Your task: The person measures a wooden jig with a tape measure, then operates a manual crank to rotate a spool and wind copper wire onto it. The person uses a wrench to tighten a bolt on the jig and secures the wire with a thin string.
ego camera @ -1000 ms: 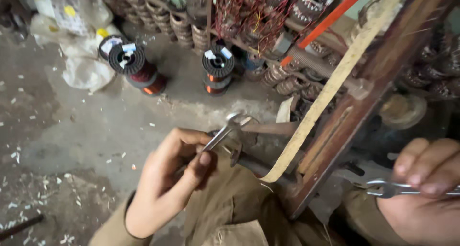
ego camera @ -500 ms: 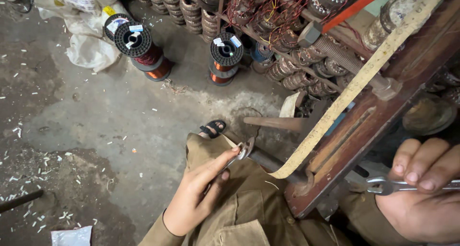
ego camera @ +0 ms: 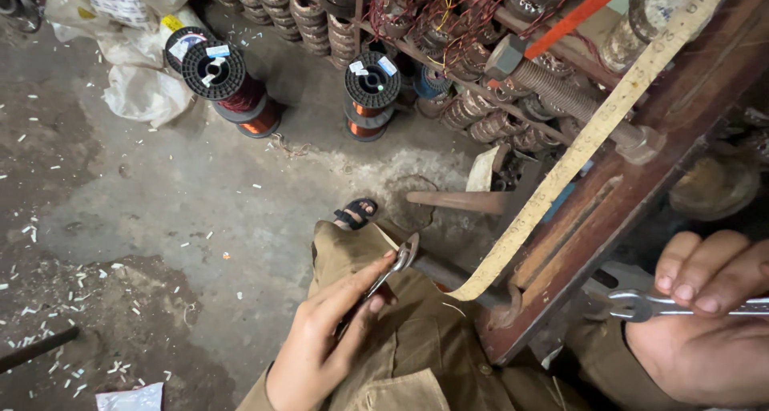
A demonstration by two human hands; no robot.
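Spools of copper wire with black plastic flanges point(ego camera: 228, 82) stand on the gritty, chip-strewn concrete floor point(ego camera: 160, 203), well to the left of the reddish-brown wooden beam point(ego camera: 625, 179) that slants across the right side.

Nearer that beam, the left hand point(ego camera: 328, 343) pinches the shank of a small silver steel spanner point(ego camera: 398, 263) between thumb and fingers. Its head sits at the end of a dark metal rod point(ego camera: 456, 279) running into the beam's lower end; whether it is seated on a nut cannot be told.

A worn yellowish cloth measuring tape point(ego camera: 577, 159) lies along the beam's face and curls off its foot.

Right of the beam, the right hand point(ego camera: 705, 331) is closed over a second bright flat spanner point(ego camera: 665, 305), fingers curled on top, its open jaw pointing back toward the wood.

This looks like the fitting stage of working a fastener from both sides. Next, each head needs squaring on its flats before any turning force, since smooth steel slips easily.
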